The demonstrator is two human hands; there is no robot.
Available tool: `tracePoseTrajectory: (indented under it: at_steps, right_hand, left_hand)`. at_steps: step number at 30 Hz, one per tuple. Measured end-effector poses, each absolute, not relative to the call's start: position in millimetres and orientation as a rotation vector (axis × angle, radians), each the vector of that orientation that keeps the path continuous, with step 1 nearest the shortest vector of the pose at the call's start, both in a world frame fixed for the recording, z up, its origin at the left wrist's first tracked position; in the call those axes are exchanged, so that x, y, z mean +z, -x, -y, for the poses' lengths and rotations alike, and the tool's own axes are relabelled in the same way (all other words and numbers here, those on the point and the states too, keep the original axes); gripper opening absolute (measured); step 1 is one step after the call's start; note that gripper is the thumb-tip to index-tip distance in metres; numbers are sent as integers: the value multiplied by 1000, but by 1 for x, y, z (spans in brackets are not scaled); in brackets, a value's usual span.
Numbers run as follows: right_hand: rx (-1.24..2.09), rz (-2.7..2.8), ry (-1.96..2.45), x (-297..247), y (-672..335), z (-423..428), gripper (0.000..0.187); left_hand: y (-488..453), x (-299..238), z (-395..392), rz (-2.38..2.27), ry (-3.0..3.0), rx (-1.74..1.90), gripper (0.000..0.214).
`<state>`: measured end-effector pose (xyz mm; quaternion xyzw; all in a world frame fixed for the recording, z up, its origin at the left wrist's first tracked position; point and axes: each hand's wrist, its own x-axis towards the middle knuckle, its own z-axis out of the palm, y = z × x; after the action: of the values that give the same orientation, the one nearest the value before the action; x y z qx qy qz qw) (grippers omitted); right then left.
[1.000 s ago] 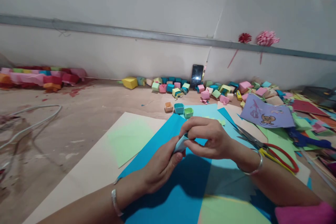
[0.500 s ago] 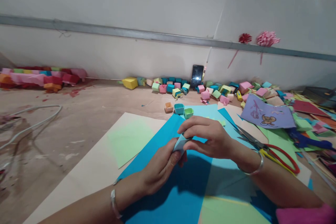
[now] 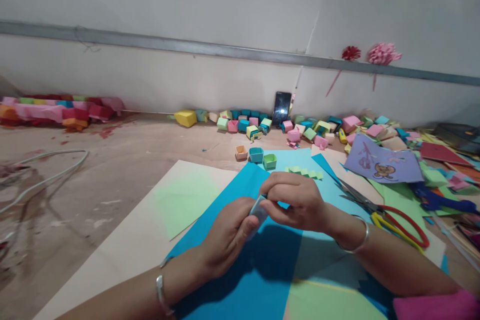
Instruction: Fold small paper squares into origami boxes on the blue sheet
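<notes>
Both hands meet over a large blue paper sheet (image 3: 262,275). My left hand (image 3: 228,232) and my right hand (image 3: 300,200) pinch a small folded piece of light blue paper (image 3: 258,208) between their fingertips. The fingers of both hands are closed on it, and most of the piece is hidden by them. A silver bangle sits on each wrist. Just beyond the hands stand three small paper boxes: orange (image 3: 241,152), teal (image 3: 256,154) and green (image 3: 269,161).
Red and yellow handled scissors (image 3: 390,220) lie to the right on paper sheets. Several colourful paper boxes (image 3: 300,130) and a phone (image 3: 281,108) line the wall. A purple drawing sheet (image 3: 380,162), paper scraps at far right, a white cable (image 3: 48,165) at left.
My hands have closed in tighter on the folded piece and shifted slightly lower. A green zigzag strip beyond the right hand has come into view.
</notes>
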<state>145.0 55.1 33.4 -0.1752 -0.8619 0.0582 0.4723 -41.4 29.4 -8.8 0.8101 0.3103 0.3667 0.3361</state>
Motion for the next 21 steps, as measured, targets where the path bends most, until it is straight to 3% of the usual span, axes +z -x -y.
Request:
tracePoseTrajectory:
  at_steps: [7, 15, 21]
  right_hand:
    - [183, 2105, 415, 30, -143, -55, 21]
    - [156, 2078, 490, 27, -141, -50, 10]
    - [157, 2055, 510, 28, -139, -47, 11]
  left_hand:
    - [43, -5, -28, -961, -2118, 1275, 17]
    - [42, -7, -29, -968, -2087, 1328, 19]
    - [45, -9, -29, -945, -2140, 1332, 15]
